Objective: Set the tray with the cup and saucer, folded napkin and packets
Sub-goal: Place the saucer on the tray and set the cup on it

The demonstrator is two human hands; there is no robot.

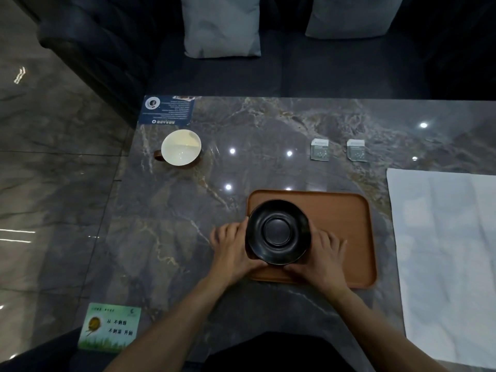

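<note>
the black saucer (pixel 278 232) sits over the left end of the brown tray (pixel 341 218), held at its rim by the left hand (pixel 233 248) and right hand (pixel 320 253); whether it has landed is unclear. released tilted, it could slide off toward the table (pixel 268 135); the cup (pixel 181 147) waits far left.

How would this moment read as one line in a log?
step: placing saucer | hands: left hand, right hand both holding it | over: tray left end | waiting: cup, packets, napkin unfolded
</note>
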